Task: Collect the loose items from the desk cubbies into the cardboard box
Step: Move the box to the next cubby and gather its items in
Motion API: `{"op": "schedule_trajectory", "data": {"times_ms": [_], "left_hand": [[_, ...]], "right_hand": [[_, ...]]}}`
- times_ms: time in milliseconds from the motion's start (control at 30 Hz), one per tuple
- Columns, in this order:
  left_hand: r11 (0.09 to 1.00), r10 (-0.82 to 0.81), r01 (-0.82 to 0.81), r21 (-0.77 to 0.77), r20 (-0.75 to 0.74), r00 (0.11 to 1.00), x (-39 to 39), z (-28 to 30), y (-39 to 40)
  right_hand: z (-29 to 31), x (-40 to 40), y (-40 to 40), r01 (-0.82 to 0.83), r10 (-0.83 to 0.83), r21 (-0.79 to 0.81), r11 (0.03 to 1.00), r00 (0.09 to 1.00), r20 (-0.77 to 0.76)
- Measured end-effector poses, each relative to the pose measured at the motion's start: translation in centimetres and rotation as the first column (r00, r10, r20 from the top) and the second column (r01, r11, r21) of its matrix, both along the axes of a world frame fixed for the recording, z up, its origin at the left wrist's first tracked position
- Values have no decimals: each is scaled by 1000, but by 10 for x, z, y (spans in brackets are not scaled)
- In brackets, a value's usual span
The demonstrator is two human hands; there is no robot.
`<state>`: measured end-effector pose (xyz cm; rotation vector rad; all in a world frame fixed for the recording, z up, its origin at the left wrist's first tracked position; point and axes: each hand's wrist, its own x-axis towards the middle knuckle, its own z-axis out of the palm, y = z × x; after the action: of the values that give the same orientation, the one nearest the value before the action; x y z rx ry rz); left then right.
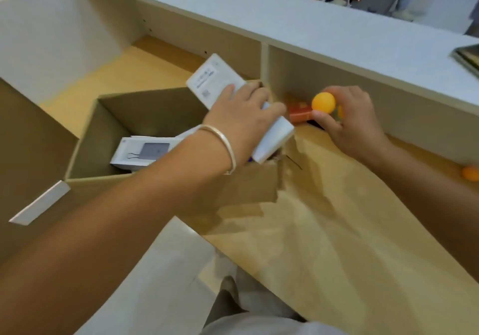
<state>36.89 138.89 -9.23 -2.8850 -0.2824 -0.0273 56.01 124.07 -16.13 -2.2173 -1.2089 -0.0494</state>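
Observation:
The open cardboard box (85, 137) stands on the wooden desk at centre left, with a white product box (141, 153) lying inside it. My left hand (241, 119) grips a long white carton (217, 80) above the box's right rim. My right hand (355, 122) reaches into the right cubby and pinches an orange ball (323, 102) between thumb and fingers. A red and orange packet (299, 113) lies in the cubby just left of that hand.
Another orange ball (470, 173) rests at the far right of the desk. A white divider (264, 62) separates the two cubbies. A dark tray corner (467, 58) sits on the grey top shelf (285, 20). People's legs show beyond it.

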Motion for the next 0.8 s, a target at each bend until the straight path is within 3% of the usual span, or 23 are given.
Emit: {"op": "schedule_trajectory", "data": {"times_ms": [333, 600, 700, 800], "left_hand": [[955, 282, -293, -46, -166, 945, -120, -24, 118], [929, 296, -325, -177, -171, 940, -131, -41, 137], [926, 293, -331, -181, -209, 933, -123, -39, 136], [941, 249, -272, -199, -132, 959, -99, -31, 122]], "right_hand": [[23, -95, 124, -197, 197, -92, 976, 980, -9], [14, -119, 136, -179, 179, -220, 959, 984, -21], [13, -117, 121, -142, 144, -179, 973, 990, -4], [11, -104, 96, -72, 76, -120, 990, 997, 32]]}}
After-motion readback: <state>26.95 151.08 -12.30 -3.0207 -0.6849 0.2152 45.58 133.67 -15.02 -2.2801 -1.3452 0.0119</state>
